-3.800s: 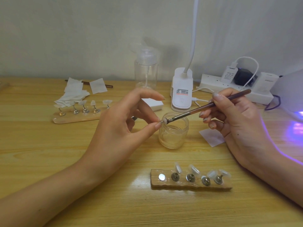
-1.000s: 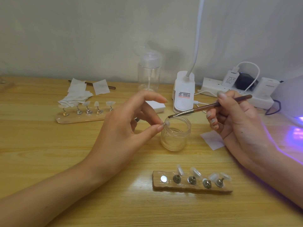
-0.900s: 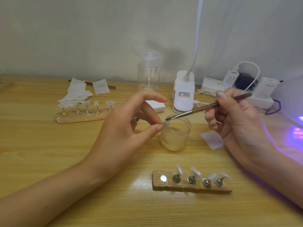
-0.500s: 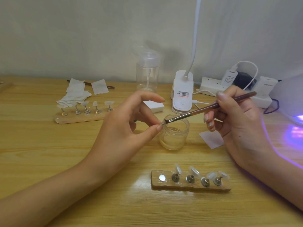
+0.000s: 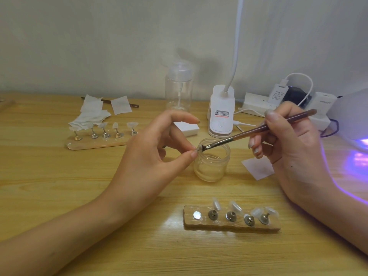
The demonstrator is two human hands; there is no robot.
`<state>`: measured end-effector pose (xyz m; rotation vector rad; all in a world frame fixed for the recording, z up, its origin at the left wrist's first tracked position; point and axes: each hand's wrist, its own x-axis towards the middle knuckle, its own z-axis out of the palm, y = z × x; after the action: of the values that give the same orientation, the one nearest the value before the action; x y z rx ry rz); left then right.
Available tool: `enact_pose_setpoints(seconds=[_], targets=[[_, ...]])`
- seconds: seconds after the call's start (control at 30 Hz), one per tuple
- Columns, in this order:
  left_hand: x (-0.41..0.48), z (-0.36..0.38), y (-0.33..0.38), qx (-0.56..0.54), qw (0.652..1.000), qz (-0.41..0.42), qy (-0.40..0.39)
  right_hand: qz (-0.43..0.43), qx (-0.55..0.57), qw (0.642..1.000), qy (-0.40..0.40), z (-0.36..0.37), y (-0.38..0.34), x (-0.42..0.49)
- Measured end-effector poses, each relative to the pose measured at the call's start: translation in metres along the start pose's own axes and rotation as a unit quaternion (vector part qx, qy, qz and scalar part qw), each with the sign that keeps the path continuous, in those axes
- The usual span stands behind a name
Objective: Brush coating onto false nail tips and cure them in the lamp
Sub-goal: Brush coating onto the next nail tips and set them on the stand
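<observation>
Two hands work above a round glass jar [image 5: 212,163]: left hand [image 5: 157,154] pinches a tiny translucent tip [image 5: 198,149], right hand [image 5: 288,148] grips a slim brown brush [image 5: 258,129] touching it.

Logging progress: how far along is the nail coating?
Done: cannot tell which tips are cured. In hand: left hand pinches one nail tip over the glass jar; right hand strokes it with the brush. Left: near holder has one bare magnet; lamp glows purple at right.
</observation>
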<state>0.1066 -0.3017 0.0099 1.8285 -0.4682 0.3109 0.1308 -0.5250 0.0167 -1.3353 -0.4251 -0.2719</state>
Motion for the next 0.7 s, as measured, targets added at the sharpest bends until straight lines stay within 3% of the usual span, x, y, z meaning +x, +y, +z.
enact_pose_setpoints(seconds=[0.7], targets=[[0.0009, -0.0001, -0.0007, -0.003, 1.0, -0.002, 0.006, -0.019, -0.019, 1.0, 0.011, 0.0, 0.0002, -0.0017]])
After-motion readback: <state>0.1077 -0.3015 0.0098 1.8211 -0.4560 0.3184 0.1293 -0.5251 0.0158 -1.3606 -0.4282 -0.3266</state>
